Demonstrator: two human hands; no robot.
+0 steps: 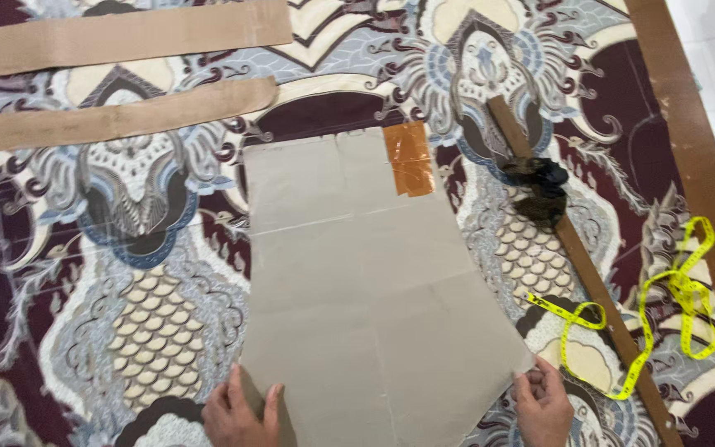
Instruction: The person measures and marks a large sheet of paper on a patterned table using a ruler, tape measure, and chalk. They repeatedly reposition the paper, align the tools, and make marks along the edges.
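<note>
Two bare hands press a large grey paper pattern piece (366, 290) flat against a patterned fabric (126, 273) of maroon, cream and blue-grey motifs. The left hand (237, 414), at the bottom edge of the view, has its fingers spread and lying on the sheet's lower left corner, the thumb apart from the rest; it grips nothing, only bears down on the paper. The right hand (544, 406) touches the sheet's lower right corner with loosely curled fingertips, also closed on nothing. The pattern piece stretches up and away from both hands toward the middle of the cloth, a strip of orange-brown tape (410, 157) stuck at its upper right. Just right of the right hand lies a yellow measuring tape (672, 290), looped across a long wooden ruler (581, 265). Two brown paper strips (117, 37) lie well apart at upper left.
</note>
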